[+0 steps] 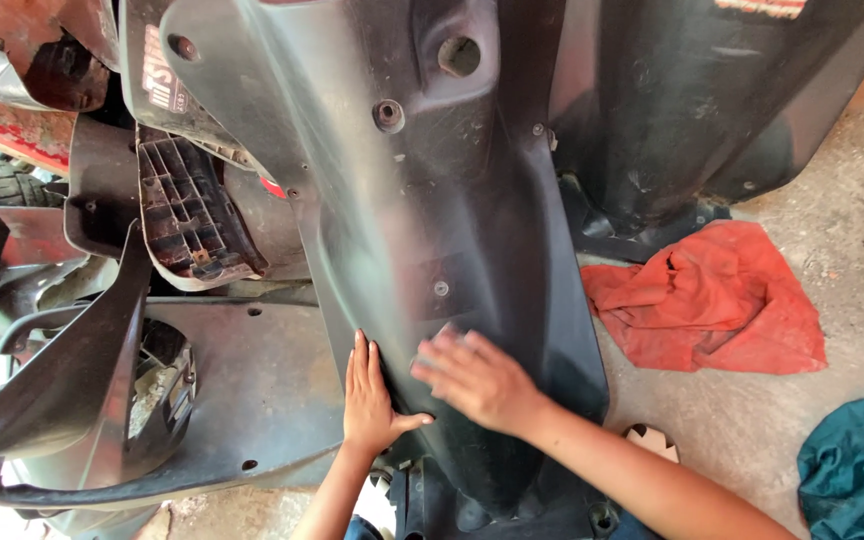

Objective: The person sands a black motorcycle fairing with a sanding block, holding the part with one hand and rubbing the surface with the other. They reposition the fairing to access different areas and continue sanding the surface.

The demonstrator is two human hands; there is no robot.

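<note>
My left hand [370, 400] lies flat, fingers extended, on the large curved black plastic body panel [442, 240] propped before me, my right hand [479, 378] pressing open-palmed just beside it, an orange-red cloth [722, 300] on the concrete floor [752, 430] nearby.

Dusty concrete floor [752, 430], red rag [717, 300], teal cloth [857, 470], stacked dark panels [102, 330], daylight
</note>
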